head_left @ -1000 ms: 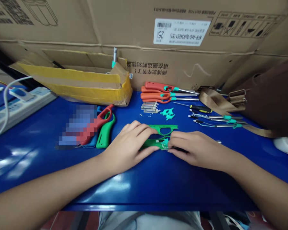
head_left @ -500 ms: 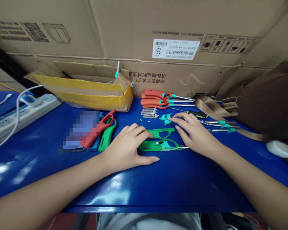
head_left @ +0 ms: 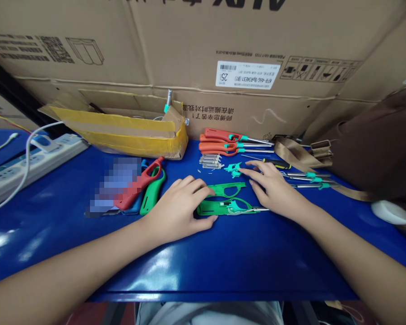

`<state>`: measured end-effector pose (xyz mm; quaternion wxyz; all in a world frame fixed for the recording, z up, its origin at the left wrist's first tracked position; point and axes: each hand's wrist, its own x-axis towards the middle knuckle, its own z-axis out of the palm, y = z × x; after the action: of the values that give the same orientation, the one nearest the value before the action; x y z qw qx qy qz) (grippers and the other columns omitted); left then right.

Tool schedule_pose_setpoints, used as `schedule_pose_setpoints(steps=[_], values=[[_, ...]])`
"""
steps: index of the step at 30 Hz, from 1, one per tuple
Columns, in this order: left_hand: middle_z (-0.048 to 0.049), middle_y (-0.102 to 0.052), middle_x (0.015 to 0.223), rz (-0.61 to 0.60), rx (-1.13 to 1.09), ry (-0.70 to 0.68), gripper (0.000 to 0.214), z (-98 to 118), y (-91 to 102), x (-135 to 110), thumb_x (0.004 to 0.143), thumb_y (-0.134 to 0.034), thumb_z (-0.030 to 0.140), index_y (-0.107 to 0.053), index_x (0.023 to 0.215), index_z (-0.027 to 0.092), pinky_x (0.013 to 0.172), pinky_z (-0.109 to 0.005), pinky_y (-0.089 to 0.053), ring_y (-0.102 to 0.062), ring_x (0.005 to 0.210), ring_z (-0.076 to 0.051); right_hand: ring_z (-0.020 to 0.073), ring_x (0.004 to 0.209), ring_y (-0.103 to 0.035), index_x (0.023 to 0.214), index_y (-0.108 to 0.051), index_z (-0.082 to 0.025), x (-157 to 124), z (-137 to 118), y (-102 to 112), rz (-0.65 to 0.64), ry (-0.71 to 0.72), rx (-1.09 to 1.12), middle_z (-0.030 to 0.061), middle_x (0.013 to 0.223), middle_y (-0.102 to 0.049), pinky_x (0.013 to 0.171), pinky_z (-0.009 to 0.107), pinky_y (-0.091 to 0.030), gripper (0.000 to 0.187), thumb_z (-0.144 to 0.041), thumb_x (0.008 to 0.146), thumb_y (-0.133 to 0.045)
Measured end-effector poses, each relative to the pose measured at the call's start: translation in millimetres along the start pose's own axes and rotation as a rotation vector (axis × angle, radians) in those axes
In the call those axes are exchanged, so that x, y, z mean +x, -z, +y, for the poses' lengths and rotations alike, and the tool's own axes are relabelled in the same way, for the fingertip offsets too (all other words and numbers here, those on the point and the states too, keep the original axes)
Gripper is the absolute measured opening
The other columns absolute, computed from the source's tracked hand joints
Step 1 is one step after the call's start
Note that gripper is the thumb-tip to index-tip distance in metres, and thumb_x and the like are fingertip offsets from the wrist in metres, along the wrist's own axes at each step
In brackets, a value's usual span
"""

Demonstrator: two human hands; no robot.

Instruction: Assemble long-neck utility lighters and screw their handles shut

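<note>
My left hand (head_left: 179, 207) rests at the left end of two green lighter shell halves, thumb and fingers apart. The farther half (head_left: 227, 189) looks bare inside. In the nearer half (head_left: 209, 208) sit a teal trigger (head_left: 236, 206), white wire and a metal tube pointing right. My right hand (head_left: 274, 187) is open, its fingers stretched toward a few loose teal triggers (head_left: 235, 169); the index fingertip is at their edge, and I cannot tell whether it touches them. Behind these lie small clear fuel tanks (head_left: 211, 161) in a row and several orange-red lighters (head_left: 219, 148).
Left are red (head_left: 138, 186) and green handle shells (head_left: 152, 194), a pixelated flat object (head_left: 117, 180), a taped cardboard box (head_left: 122, 135) and a power strip (head_left: 37, 160). Right are metal lighter tubes (head_left: 307, 180), a screwdriver (head_left: 280, 163), a brown strap (head_left: 287, 151) and a white object (head_left: 390, 212). Large cardboard stands behind.
The view has shifted slightly. My left thumb has drawn in a little to the left, and the nearer green half has turned very slightly. My right hand has hardly moved.
</note>
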<state>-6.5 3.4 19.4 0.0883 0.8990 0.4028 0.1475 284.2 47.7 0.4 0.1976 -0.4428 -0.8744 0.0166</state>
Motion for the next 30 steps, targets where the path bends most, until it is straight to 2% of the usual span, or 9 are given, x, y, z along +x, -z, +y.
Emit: schedule_pose_setpoints(steps=[8, 13, 19, 22, 25, 27, 30], values=[[-0.0085, -0.067, 0.114, 0.0, 0.002, -0.011, 0.039, -2.3, -2.2, 0.5, 0.091, -0.068, 0.046, -0.066, 0.12, 0.02, 0.092, -0.046, -0.047, -0.058, 0.105, -0.029, 0.035, 0.122, -0.057, 0.112, -0.069, -0.022, 1.2, 5.9, 0.7, 0.003, -0.024, -0.03, 0.0154, 0.133, -0.058, 0.101, 0.061, -0.051, 0.019, -0.024, 0.097, -0.055], [-0.0078, -0.065, 0.115, -0.019, -0.003, -0.014, 0.038, -3.5, -2.8, 1.1, 0.093, -0.067, 0.045, -0.067, 0.122, 0.02, 0.095, -0.047, -0.047, -0.058, 0.107, -0.028, 0.0358, 0.12, -0.058, 0.112, -0.07, -0.02, 0.4, 11.3, 0.1, 0.026, -0.046, -0.038, 0.0167, 0.127, -0.061, 0.098, 0.06, -0.053, 0.021, -0.027, 0.097, -0.058], [-0.0084, -0.066, 0.113, 0.014, -0.043, 0.005, 0.048, -7.6, -2.1, 5.2, 0.091, -0.067, 0.059, -0.067, 0.118, 0.02, 0.094, -0.046, -0.049, -0.058, 0.105, -0.028, 0.033, 0.113, -0.062, 0.12, -0.069, -0.021, 1.2, 10.7, -4.0, 0.051, -0.033, 0.017, 0.0152, 0.122, -0.064, 0.095, 0.058, -0.054, 0.027, -0.028, 0.097, -0.056], [-0.0083, -0.067, 0.113, 0.065, -0.04, 0.052, 0.037, -11.5, 0.1, 9.6, 0.1, -0.056, 0.052, -0.067, 0.111, 0.019, 0.097, -0.046, -0.049, -0.058, 0.105, -0.027, 0.0306, 0.107, -0.063, 0.117, -0.069, -0.022, 3.4, 0.9, -1.4, 0.085, -0.002, 0.062, 0.0135, 0.116, -0.064, 0.096, 0.057, -0.053, 0.024, -0.025, 0.097, -0.057], [-0.0087, -0.067, 0.115, 0.098, 0.02, 0.057, 0.026, -14.6, 5.0, 15.5, 0.105, -0.049, 0.036, -0.066, 0.114, 0.017, 0.097, -0.045, -0.05, -0.058, 0.106, -0.026, 0.0265, 0.104, -0.063, 0.111, -0.068, -0.023, 3.9, -16.1, 7.2, 0.101, 0.064, 0.136, 0.0108, 0.11, -0.064, 0.094, 0.049, -0.054, 0.017, -0.026, 0.099, -0.057], [-0.0098, -0.067, 0.115, 0.088, 0.107, 0.027, 0.025, -16.3, 9.6, 22.1, 0.104, -0.049, 0.028, -0.066, 0.118, 0.016, 0.097, -0.045, -0.05, -0.058, 0.107, -0.026, 0.025, 0.105, -0.062, 0.108, -0.068, -0.023, 2.1, -28.3, 14.6, 0.033, 0.153, 0.217, 0.0098, 0.108, -0.064, 0.093, 0.044, -0.053, 0.014, -0.029, 0.099, -0.059], [-0.0111, -0.068, 0.11, 0.051, 0.233, -0.018, 0.026, -20.4, 14.9, 38.1, 0.103, -0.049, 0.023, -0.07, 0.116, 0.015, 0.092, -0.045, -0.051, -0.058, 0.103, -0.028, 0.0218, 0.096, -0.064, 0.107, -0.066, -0.022, -2.8, -41.3, 23.1, -0.119, 0.242, 0.213, 0.0076, 0.107, -0.065, 0.085, 0.037, -0.053, 0.017, -0.035, 0.097, -0.063]])
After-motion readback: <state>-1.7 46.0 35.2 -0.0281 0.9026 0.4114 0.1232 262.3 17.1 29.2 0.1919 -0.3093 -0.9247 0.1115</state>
